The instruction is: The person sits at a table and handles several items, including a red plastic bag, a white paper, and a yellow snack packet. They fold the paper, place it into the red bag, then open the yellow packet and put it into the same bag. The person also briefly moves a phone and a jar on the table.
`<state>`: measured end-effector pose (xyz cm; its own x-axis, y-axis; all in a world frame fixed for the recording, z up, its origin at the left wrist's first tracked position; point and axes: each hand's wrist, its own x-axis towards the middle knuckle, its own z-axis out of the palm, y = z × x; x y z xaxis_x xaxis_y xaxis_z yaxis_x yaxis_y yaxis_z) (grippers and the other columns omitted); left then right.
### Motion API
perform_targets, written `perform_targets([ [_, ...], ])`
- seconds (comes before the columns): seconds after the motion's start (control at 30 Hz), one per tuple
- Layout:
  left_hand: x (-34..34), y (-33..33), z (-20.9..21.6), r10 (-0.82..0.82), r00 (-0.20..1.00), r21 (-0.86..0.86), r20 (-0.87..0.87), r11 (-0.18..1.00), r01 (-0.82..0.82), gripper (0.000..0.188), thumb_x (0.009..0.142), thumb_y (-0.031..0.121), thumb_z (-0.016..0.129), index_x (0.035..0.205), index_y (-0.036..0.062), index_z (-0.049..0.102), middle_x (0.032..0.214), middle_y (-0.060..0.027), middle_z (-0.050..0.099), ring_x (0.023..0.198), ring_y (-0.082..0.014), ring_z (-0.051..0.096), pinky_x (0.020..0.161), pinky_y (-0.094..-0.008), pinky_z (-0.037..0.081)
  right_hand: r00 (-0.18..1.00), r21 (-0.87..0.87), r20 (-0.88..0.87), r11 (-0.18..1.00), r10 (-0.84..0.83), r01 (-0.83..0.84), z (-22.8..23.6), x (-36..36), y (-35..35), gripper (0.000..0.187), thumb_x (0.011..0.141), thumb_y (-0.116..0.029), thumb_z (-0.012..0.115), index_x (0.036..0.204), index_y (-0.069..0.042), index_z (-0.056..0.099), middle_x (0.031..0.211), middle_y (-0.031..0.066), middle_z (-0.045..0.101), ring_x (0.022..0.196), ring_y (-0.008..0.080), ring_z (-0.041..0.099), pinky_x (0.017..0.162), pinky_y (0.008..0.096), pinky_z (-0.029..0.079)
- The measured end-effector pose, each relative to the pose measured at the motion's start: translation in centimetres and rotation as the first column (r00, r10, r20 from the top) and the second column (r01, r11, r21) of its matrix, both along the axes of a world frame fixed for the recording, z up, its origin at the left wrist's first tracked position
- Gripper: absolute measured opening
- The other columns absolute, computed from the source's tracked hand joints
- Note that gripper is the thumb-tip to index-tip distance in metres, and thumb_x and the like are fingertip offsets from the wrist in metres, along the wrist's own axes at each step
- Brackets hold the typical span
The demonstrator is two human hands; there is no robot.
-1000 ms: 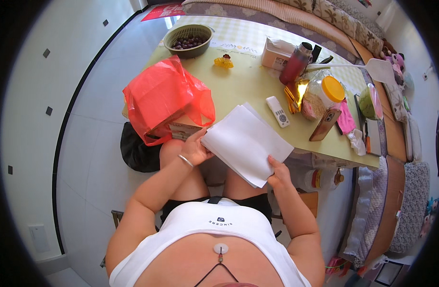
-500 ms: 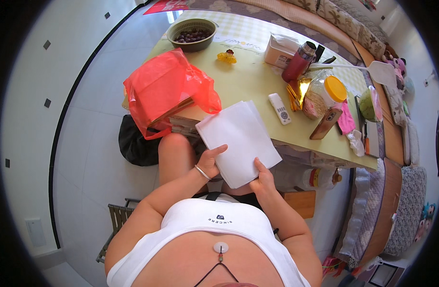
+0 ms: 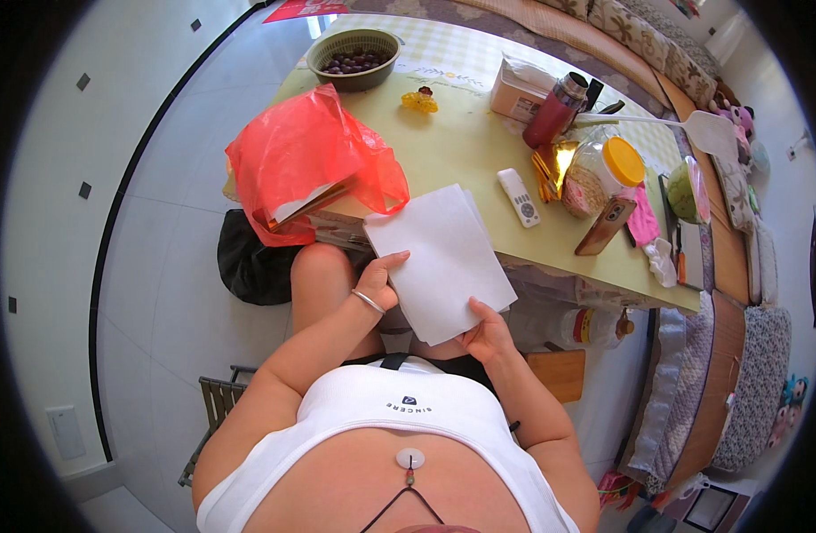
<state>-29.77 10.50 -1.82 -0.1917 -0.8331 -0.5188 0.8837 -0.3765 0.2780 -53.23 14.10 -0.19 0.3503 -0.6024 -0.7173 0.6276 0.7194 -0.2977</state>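
A stack of white paper sheets (image 3: 441,258) is held in front of me, its far part over the table's near edge. At its left edge my left hand (image 3: 381,277) grips it, thumb on top. My right hand (image 3: 486,330) pinches the near right corner, thumb above and the other fingers mostly hidden beneath. The sheets are slightly fanned at the far right. Just left of the paper lies a red plastic bag (image 3: 310,169) with a flat, brown-edged thing showing at its opening.
On the table (image 3: 452,147) stand a colander of dark round fruit (image 3: 354,64), a yellow ornament (image 3: 419,100), a white remote (image 3: 519,198), a phone (image 3: 605,226), a yellow-lidded jar (image 3: 603,173) and a red thermos (image 3: 556,111). A black bag (image 3: 252,262) sits on the floor at left.
The paper stack has shifted slightly left, and both hands moved with it. My left hand sits a little higher along the edge. The red bag's opening shows more of its contents.
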Motion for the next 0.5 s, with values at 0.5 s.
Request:
perform_targets([
  [0.5, 2.4, -1.9, -0.3, -0.238, 0.954, -0.079, 0.184, 0.963, 0.256, 0.041, 0.087, 0.001, 0.062, 0.126, -0.0056, 0.051, 0.119, -0.0177, 0.061, 0.109, -0.0309, 0.061, 0.099, -0.048, 0.048, 0.718, -0.509, -0.68, 0.8, -0.147, -0.318, 0.1, -4.2, -4.5, 0.033, 0.092, -0.023, 0.064, 0.117, -0.002, 0.06, 0.102, 0.0065, 0.067, 0.086, 0.0133, 0.063, 0.075, 0.0266, 0.049],
])
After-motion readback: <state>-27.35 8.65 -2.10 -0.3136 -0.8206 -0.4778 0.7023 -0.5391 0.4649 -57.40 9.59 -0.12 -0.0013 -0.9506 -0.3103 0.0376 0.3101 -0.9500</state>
